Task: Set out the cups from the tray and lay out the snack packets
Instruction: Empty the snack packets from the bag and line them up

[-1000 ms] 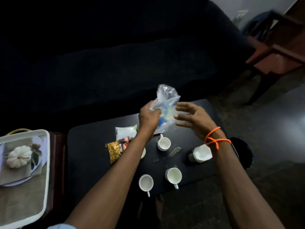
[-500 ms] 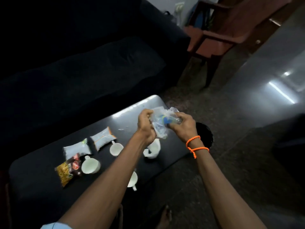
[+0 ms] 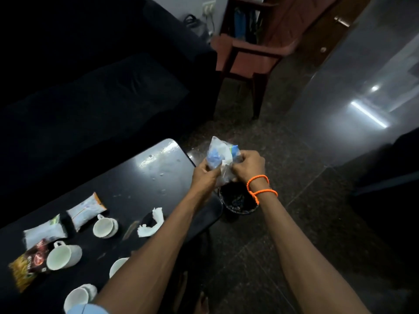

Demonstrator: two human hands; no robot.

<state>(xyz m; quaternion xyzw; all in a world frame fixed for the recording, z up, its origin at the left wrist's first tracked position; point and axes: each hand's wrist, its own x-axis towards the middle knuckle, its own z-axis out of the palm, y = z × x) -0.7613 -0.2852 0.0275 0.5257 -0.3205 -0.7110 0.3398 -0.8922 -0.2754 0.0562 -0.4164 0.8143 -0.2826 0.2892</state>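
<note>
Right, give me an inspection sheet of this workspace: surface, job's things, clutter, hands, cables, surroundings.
Surface: dark glossy low table, with pale specks or droplets near its far corner.
Job's things: four white cups on the table, one at; two white packets and a brown-yellow packet lie near them; no tray in view.
Clutter: torn white wrapper on the table.
Hands: left hand and right hand both grip a crumpled clear plastic bag above a black bin on the floor.
Cables: a dark cable hangs below a wall socket.
Surroundings: dark sofa, reddish-brown chair, speckled stone floor.
</note>
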